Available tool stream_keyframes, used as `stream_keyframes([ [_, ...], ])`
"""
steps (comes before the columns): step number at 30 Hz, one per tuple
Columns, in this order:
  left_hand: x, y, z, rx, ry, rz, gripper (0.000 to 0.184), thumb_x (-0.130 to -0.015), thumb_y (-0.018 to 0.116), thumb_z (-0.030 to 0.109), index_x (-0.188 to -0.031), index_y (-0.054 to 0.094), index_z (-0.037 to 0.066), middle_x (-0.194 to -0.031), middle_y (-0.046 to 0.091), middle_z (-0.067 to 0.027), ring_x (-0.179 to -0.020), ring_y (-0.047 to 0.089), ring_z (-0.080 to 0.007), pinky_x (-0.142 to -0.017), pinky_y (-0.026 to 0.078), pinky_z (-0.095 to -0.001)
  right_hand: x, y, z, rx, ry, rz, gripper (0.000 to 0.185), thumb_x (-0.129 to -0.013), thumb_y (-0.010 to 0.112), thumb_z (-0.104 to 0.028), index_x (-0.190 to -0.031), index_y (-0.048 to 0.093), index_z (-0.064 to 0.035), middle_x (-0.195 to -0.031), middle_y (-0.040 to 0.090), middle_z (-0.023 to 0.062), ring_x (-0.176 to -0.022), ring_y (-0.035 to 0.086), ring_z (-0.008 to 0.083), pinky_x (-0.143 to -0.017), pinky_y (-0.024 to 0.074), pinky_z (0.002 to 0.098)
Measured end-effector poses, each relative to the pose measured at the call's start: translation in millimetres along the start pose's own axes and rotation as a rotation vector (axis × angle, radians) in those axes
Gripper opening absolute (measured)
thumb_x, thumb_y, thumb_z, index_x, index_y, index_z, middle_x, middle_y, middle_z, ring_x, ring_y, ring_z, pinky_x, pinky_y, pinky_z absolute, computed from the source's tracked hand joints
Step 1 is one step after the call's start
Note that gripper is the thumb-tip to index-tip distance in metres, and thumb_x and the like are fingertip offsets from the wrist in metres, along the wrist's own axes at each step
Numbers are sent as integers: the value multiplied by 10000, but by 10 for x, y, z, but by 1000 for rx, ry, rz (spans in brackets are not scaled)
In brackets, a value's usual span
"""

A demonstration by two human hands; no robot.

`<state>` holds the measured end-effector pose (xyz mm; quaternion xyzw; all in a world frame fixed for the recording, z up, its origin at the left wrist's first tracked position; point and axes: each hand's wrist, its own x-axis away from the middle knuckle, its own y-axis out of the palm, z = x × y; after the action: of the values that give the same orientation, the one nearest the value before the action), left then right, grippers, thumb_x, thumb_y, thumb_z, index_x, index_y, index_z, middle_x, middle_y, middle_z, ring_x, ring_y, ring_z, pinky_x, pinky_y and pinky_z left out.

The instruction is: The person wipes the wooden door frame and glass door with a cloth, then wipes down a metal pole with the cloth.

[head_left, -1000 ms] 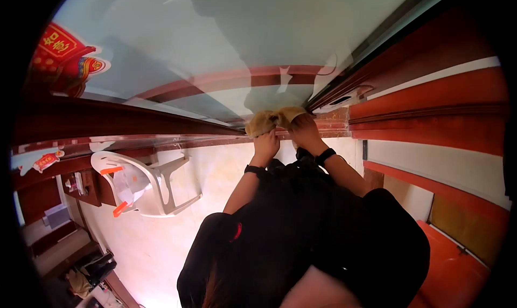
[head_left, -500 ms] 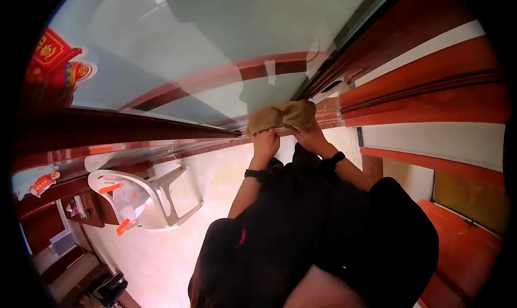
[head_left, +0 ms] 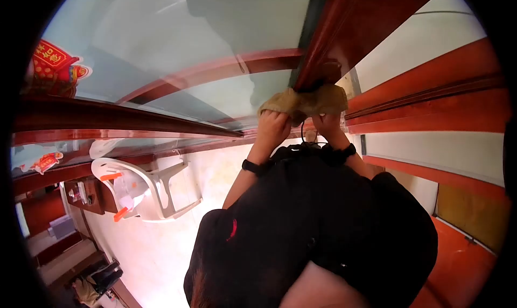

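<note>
A tan cloth (head_left: 304, 102) is stretched between my two hands at the foot of a reddish-brown door frame (head_left: 339, 33). My left hand (head_left: 273, 127) is closed on the cloth's left end, knuckles showing. On the other end, my right hand (head_left: 328, 123) grips the cloth, its fingers partly covered by the fabric. The cloth lies against the frame's lower edge, beside a large glass pane (head_left: 215, 28). Both wrists wear dark bands. A thin dark cord (head_left: 303, 133) loops down between my hands.
To the left, a white plastic chair (head_left: 156, 195) with orange-and-clear items on it stands on the pale floor (head_left: 156, 248). Red festive stickers (head_left: 54, 65) decorate the glass. Red wooden panels (head_left: 431, 98) run along the right, with a red surface (head_left: 463, 259) lower down.
Both hands have moved slightly right and up with the cloth, from the glass's lower corner onto the door frame. The view has shifted, showing more of the frame.
</note>
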<state>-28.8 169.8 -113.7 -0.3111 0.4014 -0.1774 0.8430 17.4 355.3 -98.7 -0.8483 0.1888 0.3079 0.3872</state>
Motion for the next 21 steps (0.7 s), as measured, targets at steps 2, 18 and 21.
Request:
stream_keyframes([
  [2, -66, 55, 84, 90, -200, 38, 372, -739, 573, -10, -1111, 568, 2, -1110, 566, -212, -1045, 516, -396, -896, 410, -439, -127, -68, 35, 29, -25, 58, 287, -724, 630, -63, -1006, 609, -10, -1029, 609, 160, -1009, 542, 365, -884, 425, 434],
  [18, -136, 523, 467, -172, -469, 341, 230, -673, 612, 39, -864, 489, -1, -830, 460, -190, -822, 464, -395, -709, 378, -479, -50, -227, 685, -252, -101, -306, 279, -714, 663, -93, -975, 598, -18, -874, 620, 139, -696, 612, 308, -585, 500, 363],
  [21, -176, 600, 553, -130, -531, 378, 327, -674, 611, 56, -968, 490, -20, -911, 478, -202, -895, 461, -410, -761, 388, -477, -133, -296, 782, -202, -239, -398, 291, -707, 664, -98, -973, 590, -5, -893, 608, 149, -679, 603, 314, -565, 493, 366],
])
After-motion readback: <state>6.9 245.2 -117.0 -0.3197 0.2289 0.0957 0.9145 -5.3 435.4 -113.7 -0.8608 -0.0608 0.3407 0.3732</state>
